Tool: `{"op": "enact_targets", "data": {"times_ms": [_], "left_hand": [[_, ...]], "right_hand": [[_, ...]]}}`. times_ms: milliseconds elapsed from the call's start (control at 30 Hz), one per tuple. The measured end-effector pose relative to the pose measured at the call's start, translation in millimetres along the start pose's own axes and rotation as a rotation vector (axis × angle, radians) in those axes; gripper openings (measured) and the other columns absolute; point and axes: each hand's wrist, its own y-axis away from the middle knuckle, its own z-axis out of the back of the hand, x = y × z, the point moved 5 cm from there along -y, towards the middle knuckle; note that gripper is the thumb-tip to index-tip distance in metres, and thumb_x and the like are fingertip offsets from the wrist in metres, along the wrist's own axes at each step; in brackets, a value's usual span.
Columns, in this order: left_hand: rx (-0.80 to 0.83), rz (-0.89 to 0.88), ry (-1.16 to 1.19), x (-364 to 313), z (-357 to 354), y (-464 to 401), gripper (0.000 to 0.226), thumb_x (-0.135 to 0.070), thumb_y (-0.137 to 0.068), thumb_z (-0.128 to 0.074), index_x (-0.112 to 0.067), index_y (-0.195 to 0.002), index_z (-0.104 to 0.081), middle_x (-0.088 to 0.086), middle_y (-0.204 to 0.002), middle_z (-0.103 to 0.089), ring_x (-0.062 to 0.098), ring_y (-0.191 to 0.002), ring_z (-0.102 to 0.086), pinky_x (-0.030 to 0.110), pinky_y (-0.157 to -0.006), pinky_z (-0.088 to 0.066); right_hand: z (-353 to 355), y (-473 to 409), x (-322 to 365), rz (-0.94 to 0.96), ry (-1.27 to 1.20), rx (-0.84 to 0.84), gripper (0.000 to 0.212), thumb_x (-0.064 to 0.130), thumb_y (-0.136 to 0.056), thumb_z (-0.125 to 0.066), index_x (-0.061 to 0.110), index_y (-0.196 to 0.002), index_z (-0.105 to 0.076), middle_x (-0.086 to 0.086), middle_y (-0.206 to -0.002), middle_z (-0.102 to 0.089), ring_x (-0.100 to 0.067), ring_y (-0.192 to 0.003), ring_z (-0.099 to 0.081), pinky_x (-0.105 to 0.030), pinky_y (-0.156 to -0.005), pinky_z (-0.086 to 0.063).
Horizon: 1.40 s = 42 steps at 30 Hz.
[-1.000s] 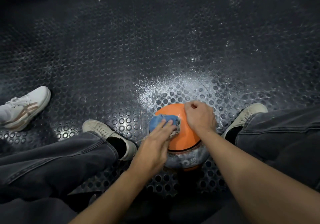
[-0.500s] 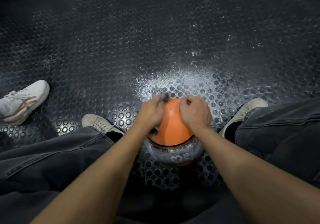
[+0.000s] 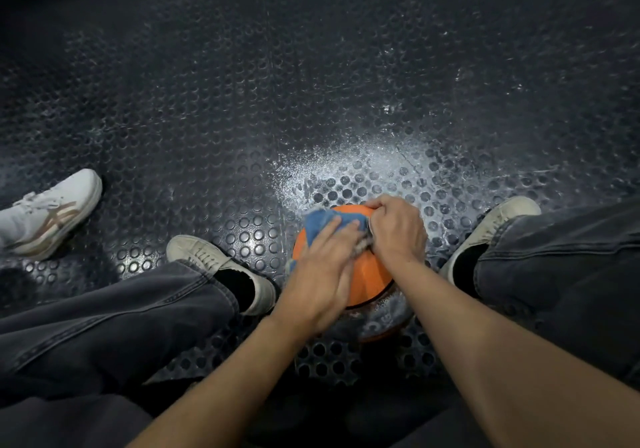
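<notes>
An orange ball (image 3: 369, 281) with a grey band near its bottom sits on the studded floor between my feet. A blue cloth (image 3: 322, 220) lies over its top left side. My left hand (image 3: 320, 274) lies flat on the cloth with fingers straight, pressing it against the ball. My right hand (image 3: 398, 229) rests on the ball's top right with fingers curled round the cloth's edge. Most of the ball's near side is hidden by my hands.
The black rubber floor (image 3: 311, 101) has round studs and a white wet or powdery patch (image 3: 363, 167) just beyond the ball. My two pale shoes (image 3: 214, 260) (image 3: 498, 226) flank the ball. Another person's white sneaker (image 3: 48, 212) is at the left edge.
The left hand went from the ball's top left back down onto its near left side, with the blue cloth showing again under it. The right hand stayed on top.
</notes>
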Motion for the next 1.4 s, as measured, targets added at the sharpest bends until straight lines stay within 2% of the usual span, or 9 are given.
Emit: {"op": "enact_targets", "data": {"times_ms": [167, 367, 500, 667, 767, 867, 1067, 1233, 1400], "left_hand": [[-0.126, 0.446, 0.092, 41, 17, -29, 0.032, -0.024, -0.105, -0.027, -0.014, -0.127, -0.048, 0.002, -0.107, -0.06, 0.015, -0.093, -0.057, 0.014, -0.075, -0.039], [-0.016, 0.04, -0.047, 12, -3, -2, 0.041, -0.031, -0.101, -0.024, -0.024, -0.138, -0.04, 0.0, -0.142, -0.046, 0.014, -0.135, -0.035, 0.036, -0.112, -0.028], [-0.141, 0.586, 0.062, 40, 19, -42, 0.022, -0.027, -0.105, -0.025, -0.019, -0.111, -0.045, -0.006, -0.084, -0.05, 0.016, -0.082, -0.052, 0.025, -0.062, -0.033], [-0.1, 0.127, 0.013, 8, 12, -4, 0.04, -0.033, -0.103, -0.026, -0.024, -0.139, -0.04, -0.002, -0.137, -0.05, 0.013, -0.129, -0.041, 0.035, -0.108, -0.033], [-0.156, 0.423, 0.177, 47, 20, -8, 0.036, -0.032, -0.105, -0.027, -0.019, -0.132, -0.047, 0.007, -0.112, -0.061, 0.015, -0.095, -0.058, 0.025, -0.078, -0.044], [-0.181, 0.682, 0.122, 65, 26, -24, 0.031, -0.029, -0.105, -0.026, -0.013, -0.119, -0.049, 0.002, -0.102, -0.056, 0.017, -0.091, -0.052, 0.028, -0.071, -0.035], [-0.131, 0.069, -0.024, 12, 8, -4, 0.034, -0.03, -0.101, -0.033, -0.021, -0.128, -0.052, -0.006, -0.13, -0.055, 0.013, -0.127, -0.045, 0.034, -0.106, -0.034], [-0.135, 0.787, 0.151, 74, 29, -34, 0.034, -0.029, -0.105, -0.026, -0.011, -0.118, -0.052, 0.005, -0.108, -0.057, 0.014, -0.085, -0.049, 0.026, -0.074, -0.036], [-0.174, 0.248, -0.051, 30, 18, -9, 0.032, -0.035, -0.102, -0.027, -0.027, -0.122, -0.05, -0.005, -0.121, -0.059, 0.013, -0.115, -0.052, 0.043, -0.103, -0.034]], "right_hand": [[-5, 7, 9, 0.057, -0.015, 0.034, 0.036, 0.011, -0.103, -0.041, 0.02, -0.118, -0.071, -0.002, -0.112, -0.071, -0.012, -0.079, -0.051, -0.023, -0.065, -0.036], [-3, 6, 1, 0.02, -0.039, 0.054, 0.035, 0.009, -0.1, -0.042, 0.02, -0.111, -0.074, -0.006, -0.102, -0.072, -0.017, -0.076, -0.055, -0.027, -0.063, -0.041], [-8, 8, 7, 0.124, -0.039, 0.142, 0.039, 0.011, -0.102, -0.038, 0.02, -0.127, -0.067, -0.005, -0.11, -0.072, -0.019, -0.078, -0.064, -0.032, -0.065, -0.055], [-9, 10, -6, 0.035, -0.082, 0.125, 0.035, 0.021, -0.105, -0.035, 0.025, -0.123, -0.065, -0.001, -0.115, -0.067, -0.018, -0.097, -0.058, -0.037, -0.09, -0.05], [-9, 11, -5, 0.054, -0.068, 0.188, 0.036, 0.02, -0.106, -0.035, 0.027, -0.129, -0.062, 0.002, -0.117, -0.064, -0.011, -0.091, -0.053, -0.021, -0.074, -0.044], [-13, 18, 5, 0.053, -0.048, 0.16, 0.035, 0.022, -0.106, -0.037, 0.029, -0.128, -0.062, 0.002, -0.125, -0.064, -0.013, -0.099, -0.055, -0.032, -0.093, -0.047], [-8, 21, 3, 0.074, -0.052, 0.146, 0.037, 0.021, -0.104, -0.036, 0.03, -0.123, -0.066, 0.002, -0.128, -0.063, -0.016, -0.112, -0.054, -0.039, -0.106, -0.04], [-13, 31, 9, 0.022, 0.016, 0.148, 0.039, 0.025, -0.106, -0.034, 0.029, -0.143, -0.048, 0.002, -0.137, -0.057, -0.015, -0.124, -0.049, -0.037, -0.113, -0.028], [-18, 34, 11, 0.046, -0.007, 0.155, 0.045, 0.028, -0.107, -0.032, 0.034, -0.151, -0.037, 0.003, -0.135, -0.055, -0.016, -0.125, -0.046, -0.033, -0.105, -0.029]]}}
